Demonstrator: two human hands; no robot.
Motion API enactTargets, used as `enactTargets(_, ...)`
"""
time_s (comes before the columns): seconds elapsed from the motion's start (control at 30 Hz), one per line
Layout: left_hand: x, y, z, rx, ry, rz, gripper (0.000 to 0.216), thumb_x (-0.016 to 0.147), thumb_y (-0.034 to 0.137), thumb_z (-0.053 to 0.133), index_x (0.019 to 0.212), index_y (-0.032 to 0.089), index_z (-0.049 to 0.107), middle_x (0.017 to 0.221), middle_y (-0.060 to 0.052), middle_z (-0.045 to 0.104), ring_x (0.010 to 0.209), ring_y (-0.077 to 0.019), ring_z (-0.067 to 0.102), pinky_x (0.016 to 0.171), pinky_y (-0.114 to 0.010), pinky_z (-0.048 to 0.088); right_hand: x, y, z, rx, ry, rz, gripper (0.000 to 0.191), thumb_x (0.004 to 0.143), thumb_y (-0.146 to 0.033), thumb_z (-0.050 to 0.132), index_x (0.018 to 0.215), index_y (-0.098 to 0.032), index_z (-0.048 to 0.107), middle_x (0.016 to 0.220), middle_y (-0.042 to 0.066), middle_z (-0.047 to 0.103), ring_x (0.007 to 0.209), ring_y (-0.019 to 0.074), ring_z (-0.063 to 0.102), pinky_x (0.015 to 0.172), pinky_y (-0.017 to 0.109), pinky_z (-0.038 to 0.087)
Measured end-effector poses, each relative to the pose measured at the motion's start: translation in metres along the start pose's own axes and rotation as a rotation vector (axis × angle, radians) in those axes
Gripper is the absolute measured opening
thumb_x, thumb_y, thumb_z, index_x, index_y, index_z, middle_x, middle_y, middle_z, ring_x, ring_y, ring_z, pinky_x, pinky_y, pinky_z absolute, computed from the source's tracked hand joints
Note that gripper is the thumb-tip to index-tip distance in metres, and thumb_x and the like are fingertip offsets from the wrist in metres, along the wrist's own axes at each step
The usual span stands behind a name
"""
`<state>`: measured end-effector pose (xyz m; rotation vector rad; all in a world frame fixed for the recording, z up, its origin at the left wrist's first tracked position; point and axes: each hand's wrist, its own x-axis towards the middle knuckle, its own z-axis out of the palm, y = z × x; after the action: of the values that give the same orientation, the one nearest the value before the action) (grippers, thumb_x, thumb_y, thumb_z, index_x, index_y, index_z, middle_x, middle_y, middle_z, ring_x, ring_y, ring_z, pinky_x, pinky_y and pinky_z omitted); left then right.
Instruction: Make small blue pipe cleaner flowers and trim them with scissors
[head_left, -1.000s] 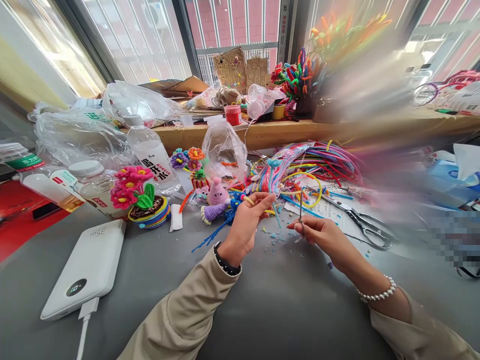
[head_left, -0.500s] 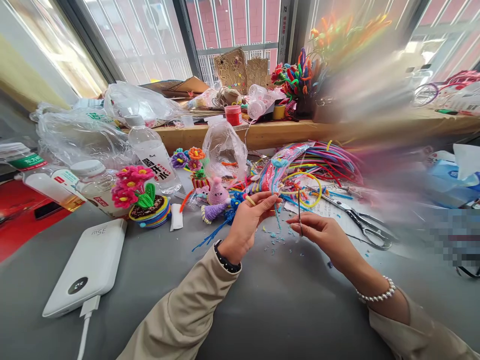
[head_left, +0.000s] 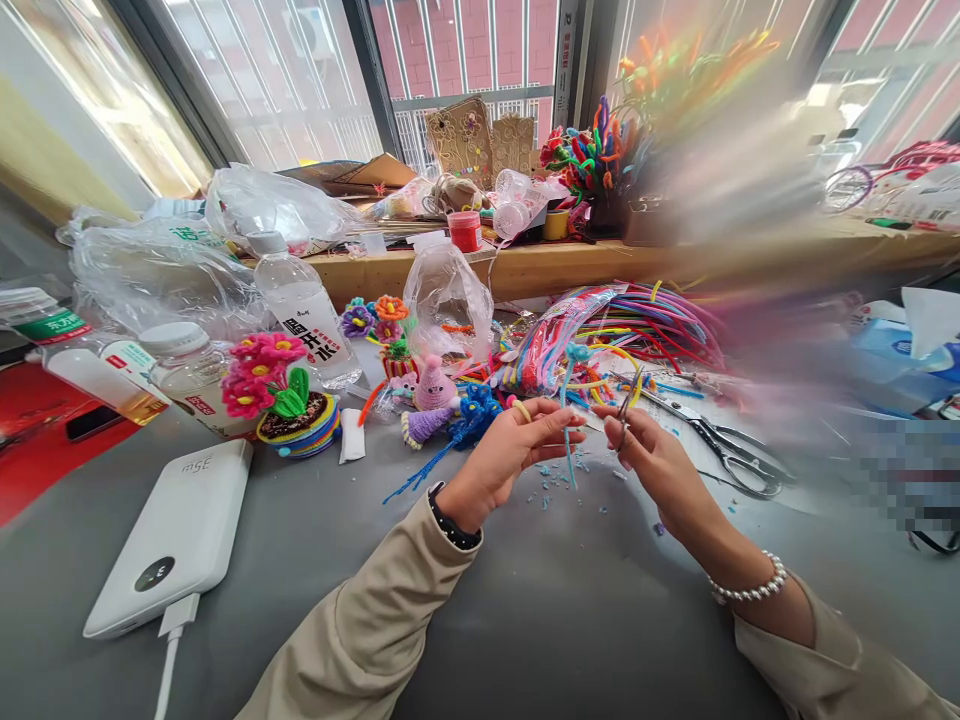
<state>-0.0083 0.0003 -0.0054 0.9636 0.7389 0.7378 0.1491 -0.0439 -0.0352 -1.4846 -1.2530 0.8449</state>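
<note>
My left hand [head_left: 514,450] pinches a light-blue pipe cleaner [head_left: 568,455] between thumb and fingers. Its lower end hangs straight below the fingertips, and a blue fuzzy tip [head_left: 577,352] shows above them. In my right hand [head_left: 656,462], just to the right, is a small pair of scissors [head_left: 628,402] with the blades pointing up, apart from the pipe cleaner. Blue fuzz clippings [head_left: 547,485] lie scattered on the grey table below. Beside my left hand rest a blue yarn flower [head_left: 476,412] and a pink crocheted figure [head_left: 433,385].
Large scissors [head_left: 724,440] lie to the right, near bundled pipe cleaners [head_left: 652,320]. On the left stand a potted pink flower [head_left: 296,425], a water bottle [head_left: 307,310] and a white power bank [head_left: 172,540] with its cable. A cluttered wooden ledge [head_left: 360,275] runs behind.
Both hands have shifted a little to the right, the left one carrying the pipe cleaner. The small scissors have moved up and away from it and turned, now leaning right.
</note>
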Motion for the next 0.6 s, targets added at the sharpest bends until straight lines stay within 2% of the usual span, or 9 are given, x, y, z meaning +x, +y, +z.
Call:
enactTargets(0.1,-0.001,-0.001,0.003,0.043,-0.057,-0.054,0.023,0.061,0.029,0.07,0.071,0.015,0.055,0.079,-0.001,0.064,0.078,-0.0149,0.063,0.077,-0.028,0.043,0.003,0.004,0.002,-0.004,0.106,-0.008,0.052,0.07,-0.06,0.048,0.102,-0.019,0.057,0.096,0.007,0.053,0.073,0.0163,0.051,0.053,0.025,0.042)
enactTargets(0.2,-0.002,-0.002,0.005,0.068,-0.059,-0.055,0.025,0.059,0.028,0.071,0.067,0.013,0.052,0.076,-0.002,0.063,0.079,-0.0155,0.063,0.077,-0.028,0.044,0.004,0.007,0.006,-0.016,0.169,-0.038,0.052,0.07,-0.06,0.05,0.101,-0.019,0.054,0.103,0.007,0.049,0.072,0.0142,0.05,0.062,0.028,0.044)
enactTargets(0.37,-0.001,-0.006,0.007,0.124,-0.001,-0.054,0.027,0.055,0.025,0.073,0.067,0.012,0.053,0.079,-0.004,0.064,0.078,-0.0147,0.062,0.078,-0.03,0.045,0.003,0.005,0.012,-0.028,0.187,-0.04,0.052,0.071,-0.059,0.049,0.103,-0.018,0.051,0.106,0.008,0.044,0.07,0.013,0.05,0.061,0.028,0.046)
enactTargets(0.5,-0.001,-0.008,0.008,0.182,-0.048,-0.04,0.03,0.055,0.026,0.073,0.074,0.011,0.056,0.082,-0.006,0.064,0.078,-0.0152,0.061,0.076,-0.03,0.045,0.0,0.003,0.014,-0.048,0.188,-0.062,0.05,0.072,-0.057,0.049,0.104,-0.018,0.051,0.104,0.007,0.042,0.07,0.0128,0.05,0.061,0.027,0.047)
enactTargets(0.6,0.0,-0.009,0.006,0.248,-0.065,-0.004,0.029,0.054,0.027,0.073,0.07,0.011,0.055,0.075,-0.004,0.063,0.072,-0.0127,0.06,0.072,-0.028,0.043,-0.001,0.001,0.016,-0.062,0.187,-0.066,0.051,0.071,-0.057,0.05,0.104,-0.018,0.051,0.102,0.007,0.042,0.073,0.0139,0.051,0.059,0.027,0.047)
